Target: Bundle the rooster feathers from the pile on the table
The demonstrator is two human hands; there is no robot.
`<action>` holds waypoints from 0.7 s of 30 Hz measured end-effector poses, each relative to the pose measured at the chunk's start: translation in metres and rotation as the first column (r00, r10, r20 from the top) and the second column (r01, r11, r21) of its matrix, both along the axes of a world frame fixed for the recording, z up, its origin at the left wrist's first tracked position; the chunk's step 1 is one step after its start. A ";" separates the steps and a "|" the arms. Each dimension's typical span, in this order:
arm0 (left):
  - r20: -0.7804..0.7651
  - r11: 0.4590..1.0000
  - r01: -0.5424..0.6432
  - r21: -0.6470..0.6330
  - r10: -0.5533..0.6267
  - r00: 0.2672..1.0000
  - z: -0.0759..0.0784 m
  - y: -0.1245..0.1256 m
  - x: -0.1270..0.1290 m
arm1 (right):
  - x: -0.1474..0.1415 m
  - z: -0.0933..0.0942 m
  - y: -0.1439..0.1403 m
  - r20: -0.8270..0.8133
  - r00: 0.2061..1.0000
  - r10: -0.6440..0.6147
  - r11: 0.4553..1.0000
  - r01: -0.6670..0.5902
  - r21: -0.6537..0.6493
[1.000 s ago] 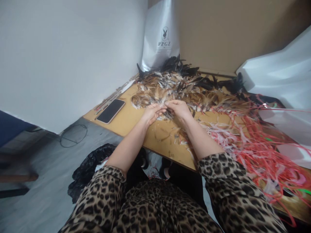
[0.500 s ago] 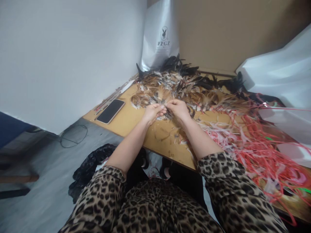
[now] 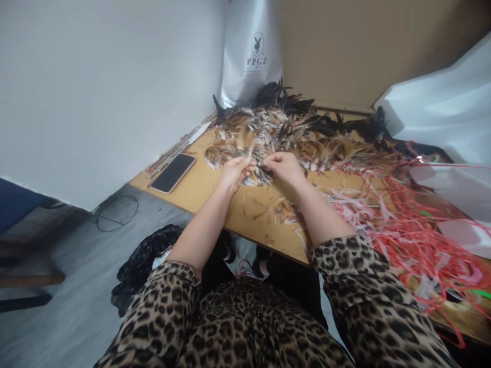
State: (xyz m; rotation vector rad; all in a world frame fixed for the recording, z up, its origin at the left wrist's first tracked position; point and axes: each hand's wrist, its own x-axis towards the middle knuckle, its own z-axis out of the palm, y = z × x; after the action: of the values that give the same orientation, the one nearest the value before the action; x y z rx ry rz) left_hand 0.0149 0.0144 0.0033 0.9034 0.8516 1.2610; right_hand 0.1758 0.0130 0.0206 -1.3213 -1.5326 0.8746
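Observation:
My left hand is closed in a pinch, with brown feathers rising from its fingertips. A short gap to the right, my right hand also has thumb and forefinger pressed together, over the near edge of the feather pile. Whatever is between those fingertips is too small to make out. Behind both hands spreads a pile of brown, white and black feathers. Pale feather scraps lie on the table just below and between the hands.
A phone lies on the wooden table at left, near thin sticks along the wall. Tangled red and pink strips cover the right side. A silver bag stands behind the feathers; a black plastic bag sits on the floor.
My hands, close together at the fingertips before, have moved apart. The left shifted slightly left with the brown feathers, the right slightly right.

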 end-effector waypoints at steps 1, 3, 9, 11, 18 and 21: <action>0.014 1.000 -0.029 -0.011 0.029 0.999 0.000 0.001 -0.001 | 0.004 0.000 0.001 0.115 0.993 0.022 1.000 -0.024 0.015; 0.017 0.998 -0.057 -0.032 0.057 0.998 0.001 0.002 -0.001 | 0.009 0.002 0.000 0.329 0.942 0.068 0.997 -0.072 -0.001; -0.028 0.997 -0.056 -0.048 0.055 0.998 0.000 0.001 0.000 | -0.003 0.009 -0.013 0.735 0.678 0.011 0.998 0.041 -0.053; -0.043 0.997 -0.055 -0.046 0.053 0.998 0.001 0.001 0.000 | -0.006 0.009 -0.015 0.770 0.638 0.006 0.996 0.064 -0.061; 0.012 0.996 -0.051 -0.071 0.052 0.999 0.001 0.002 -0.001 | 0.008 0.008 -0.005 0.646 0.761 -0.052 0.991 -0.042 0.129; 0.080 0.996 -0.008 -0.088 0.015 0.997 -0.001 0.005 -0.003 | 0.015 0.009 0.000 0.580 0.805 -0.126 0.951 -0.069 0.302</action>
State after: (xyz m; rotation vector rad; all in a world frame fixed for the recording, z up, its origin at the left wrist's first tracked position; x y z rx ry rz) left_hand 0.0114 0.0190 0.0020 0.7734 0.8430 1.2519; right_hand 0.1905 0.0128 0.0299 -1.4478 -2.0236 0.1611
